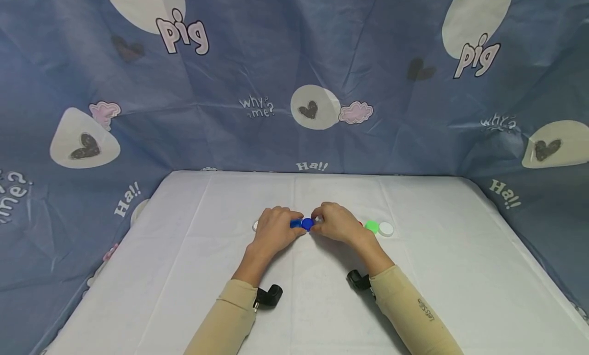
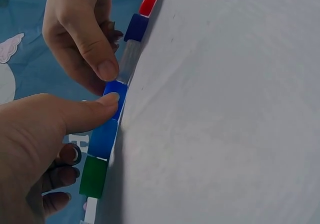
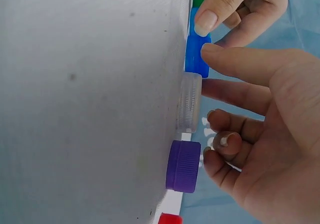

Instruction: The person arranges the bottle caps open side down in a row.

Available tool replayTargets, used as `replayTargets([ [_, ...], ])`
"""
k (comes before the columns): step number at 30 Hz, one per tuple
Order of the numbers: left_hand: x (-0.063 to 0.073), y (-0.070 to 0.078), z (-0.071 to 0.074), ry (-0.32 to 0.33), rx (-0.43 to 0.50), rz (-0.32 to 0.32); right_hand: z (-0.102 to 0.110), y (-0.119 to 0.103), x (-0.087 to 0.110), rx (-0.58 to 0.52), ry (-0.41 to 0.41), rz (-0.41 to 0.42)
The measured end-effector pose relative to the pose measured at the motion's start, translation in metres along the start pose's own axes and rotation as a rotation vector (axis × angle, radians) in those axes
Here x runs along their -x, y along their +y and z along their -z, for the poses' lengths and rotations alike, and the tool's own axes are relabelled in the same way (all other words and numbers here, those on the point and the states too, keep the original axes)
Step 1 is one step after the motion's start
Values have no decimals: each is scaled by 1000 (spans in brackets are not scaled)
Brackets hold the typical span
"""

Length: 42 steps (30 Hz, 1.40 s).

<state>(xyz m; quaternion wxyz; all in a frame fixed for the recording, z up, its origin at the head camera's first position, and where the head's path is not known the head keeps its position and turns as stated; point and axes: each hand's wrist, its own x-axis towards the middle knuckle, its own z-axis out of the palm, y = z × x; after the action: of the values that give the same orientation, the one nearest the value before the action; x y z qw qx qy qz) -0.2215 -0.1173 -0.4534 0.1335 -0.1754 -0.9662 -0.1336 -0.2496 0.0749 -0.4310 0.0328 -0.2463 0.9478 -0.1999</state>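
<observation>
Bottle caps stand in a row across the white table. At its middle, a dark blue bottle cap [image 1: 307, 224] sits between my two hands. My left hand [image 1: 275, 227] pinches it from the left, its thumb [image 2: 110, 100] over the front face in the left wrist view. From the right, my right hand [image 1: 338, 223] holds the same cap between thumb [image 3: 214, 48] and index finger, the fingertip partly hidden. A lighter blue cap [image 2: 103, 138] adjoins it on the left. A clear ribbed cap [image 3: 190, 103] stands right beside it on the other side.
Left of the light blue cap comes a green cap [image 2: 93, 177], with white beyond. Past the clear cap stand a purple cap [image 3: 183, 166], a red cap [image 3: 170, 219], a light green cap [image 1: 371, 226] and a white cap [image 1: 386, 229]. A patterned blue cloth [image 1: 276, 145] hangs behind the table.
</observation>
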Motion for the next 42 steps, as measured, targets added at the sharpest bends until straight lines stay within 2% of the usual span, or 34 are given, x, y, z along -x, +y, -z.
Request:
replayTargets([
  [11,3,-8,6,-68,-26,63,-2,-11,-5,10,-2,18],
  [17,5,-10,7,-76,-42,77,-5,-15,-8,16,-5,30],
  [24,6,-12,8,-61,-39,61,-6,-20,-10,11,-11,48],
  [34,6,-13,7,-36,-8,32,-11,-22,-12,28,-34,25],
  [42,6,-17,8,-38,-13,23,-10,-25,-13,-4,-12,39],
])
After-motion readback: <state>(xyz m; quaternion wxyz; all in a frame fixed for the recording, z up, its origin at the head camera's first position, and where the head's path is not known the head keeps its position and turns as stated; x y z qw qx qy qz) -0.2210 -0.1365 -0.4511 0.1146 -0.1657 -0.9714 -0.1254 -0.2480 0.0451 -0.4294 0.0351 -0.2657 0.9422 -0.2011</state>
